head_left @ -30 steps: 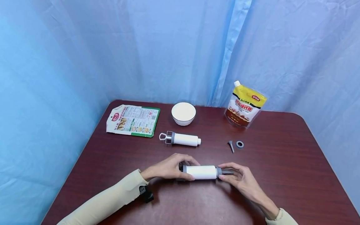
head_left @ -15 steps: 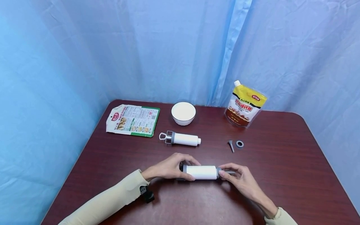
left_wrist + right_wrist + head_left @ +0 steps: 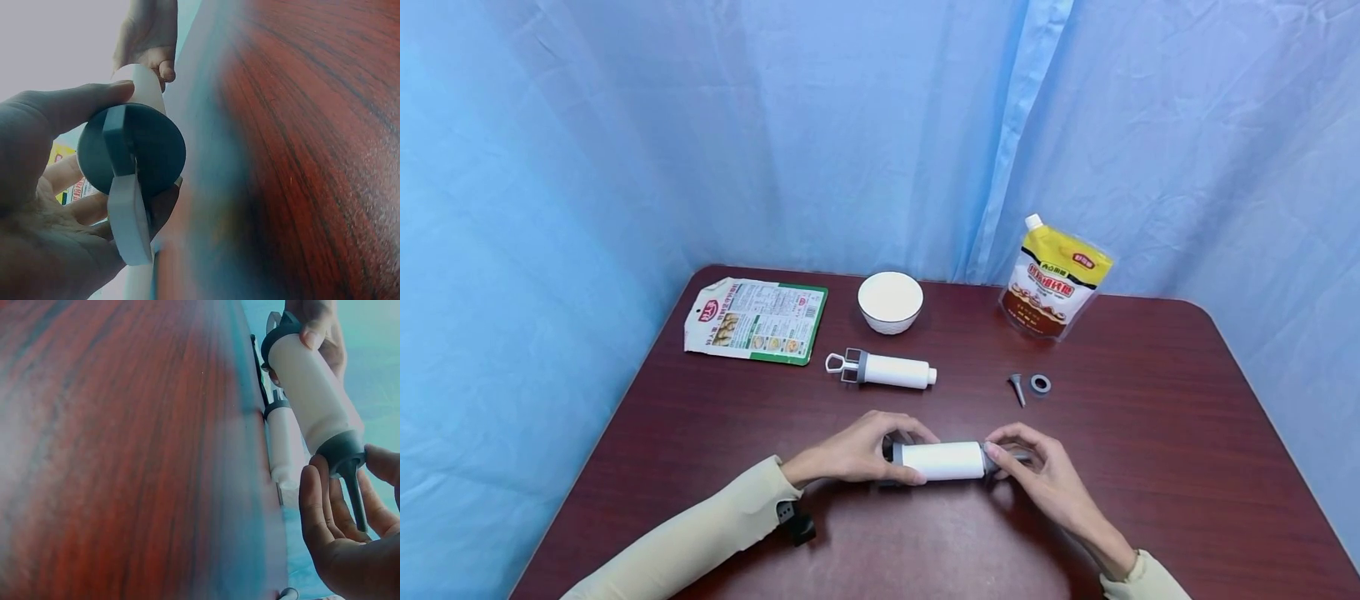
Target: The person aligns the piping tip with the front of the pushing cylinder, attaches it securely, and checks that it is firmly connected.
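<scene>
A white cream syringe with grey end caps lies level between both hands near the table's front. My left hand grips its grey handle end, thumb and fingers around the cap; a white pull handle sticks out there. With thumb and fingers my right hand pinches the grey collar at the other end. From that collar a thin tapered grey nozzle points out over the right palm.
Behind the hands lies a second white syringe. A loose grey nozzle and grey ring lie to the right. Farther back are a white bowl, a flat green-and-white packet and a standing yellow-and-brown spouted pouch.
The right fingers have shifted around the grey collar, the thumb now higher on it. The syringe and both hands have moved very slightly to the right.
</scene>
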Action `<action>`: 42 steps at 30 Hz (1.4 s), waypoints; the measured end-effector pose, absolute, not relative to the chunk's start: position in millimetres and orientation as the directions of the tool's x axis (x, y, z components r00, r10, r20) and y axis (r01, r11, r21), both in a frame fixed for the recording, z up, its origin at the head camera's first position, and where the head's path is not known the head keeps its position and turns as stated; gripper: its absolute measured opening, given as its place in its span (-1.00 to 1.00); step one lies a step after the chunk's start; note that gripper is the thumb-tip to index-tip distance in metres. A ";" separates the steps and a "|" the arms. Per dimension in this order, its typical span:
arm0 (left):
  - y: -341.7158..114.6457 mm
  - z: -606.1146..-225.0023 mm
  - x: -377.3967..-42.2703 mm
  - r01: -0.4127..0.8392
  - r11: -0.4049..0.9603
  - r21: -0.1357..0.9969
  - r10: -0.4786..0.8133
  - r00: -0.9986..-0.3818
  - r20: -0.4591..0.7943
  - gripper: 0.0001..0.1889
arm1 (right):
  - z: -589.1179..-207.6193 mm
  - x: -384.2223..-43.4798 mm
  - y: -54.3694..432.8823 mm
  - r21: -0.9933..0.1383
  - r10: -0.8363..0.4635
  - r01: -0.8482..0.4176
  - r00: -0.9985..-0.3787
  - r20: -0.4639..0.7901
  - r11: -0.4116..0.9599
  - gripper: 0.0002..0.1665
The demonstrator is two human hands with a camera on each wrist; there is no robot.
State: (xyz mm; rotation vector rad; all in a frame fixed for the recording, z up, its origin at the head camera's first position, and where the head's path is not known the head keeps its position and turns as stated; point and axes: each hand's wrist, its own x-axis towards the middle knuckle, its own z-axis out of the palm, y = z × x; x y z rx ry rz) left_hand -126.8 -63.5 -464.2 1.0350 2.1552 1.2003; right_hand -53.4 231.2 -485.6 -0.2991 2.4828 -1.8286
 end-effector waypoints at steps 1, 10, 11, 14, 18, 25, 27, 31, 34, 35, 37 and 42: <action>-64.0 -464.2 -126.2 0.388 0.335 0.859 0.792 -0.610 -0.033 -0.55 | -485.3 -53.3 230.9 -0.952 -0.180 -0.123 -0.981 0.073 0.280 -0.84; -69.7 -460.9 -123.8 0.376 0.345 0.860 0.779 -0.625 -0.039 -0.56 | -481.9 -50.6 237.0 -0.956 -0.273 -0.076 -0.962 -0.004 0.283 -0.64; -69.7 -460.4 -124.2 0.381 0.344 0.858 0.781 -0.623 -0.036 -0.56 | -481.8 -50.6 238.1 -0.958 -0.283 -0.070 -0.959 -0.012 0.278 -0.62; -69.4 -460.0 -125.0 0.398 0.335 0.854 0.789 -0.614 -0.023 -0.55 | -481.8 -52.3 239.2 -0.963 -0.292 -0.053 -0.956 -0.027 0.264 -0.59; -66.9 -462.4 -125.0 0.424 0.314 0.850 0.810 -0.586 -0.007 -0.55 | -482.8 -54.4 236.5 -0.952 -0.244 -0.045 -0.969 -0.032 0.302 -0.57; -60.7 -464.5 -122.7 0.423 0.312 0.851 0.812 -0.583 -0.008 -0.55 | -482.6 -55.8 232.9 -0.936 -0.153 -0.055 -0.988 0.002 0.346 -0.74; -61.1 -464.0 -123.2 0.414 0.324 0.851 0.803 -0.595 -0.016 -0.55 | -483.0 -55.7 233.2 -0.940 -0.160 -0.058 -0.987 0.003 0.337 -0.78; -63.6 -462.2 -125.7 0.411 0.335 0.848 0.792 -0.610 -0.016 -0.55 | -483.8 -54.3 237.0 -0.949 -0.221 -0.077 -0.975 0.007 0.307 -0.80; -65.6 -460.9 -127.4 0.415 0.338 0.845 0.785 -0.619 -0.010 -0.56 | -483.4 -53.5 241.1 -0.955 -0.281 -0.090 -0.960 0.008 0.281 -0.68; -66.1 -460.7 -127.9 0.416 0.339 0.844 0.785 -0.620 -0.010 -0.56 | -483.4 -53.6 242.2 -0.956 -0.295 -0.091 -0.956 0.005 0.279 -0.65; -66.6 -460.9 -128.7 0.413 0.337 0.846 0.786 -0.619 -0.011 -0.56 | -483.2 -53.9 243.6 -0.961 -0.311 -0.078 -0.950 -0.008 0.265 -0.65; -66.2 -462.3 -129.2 0.413 0.325 0.851 0.800 -0.600 -0.014 -0.56 | -484.1 -54.5 242.0 -0.967 -0.295 -0.039 -0.955 -0.039 0.254 -0.70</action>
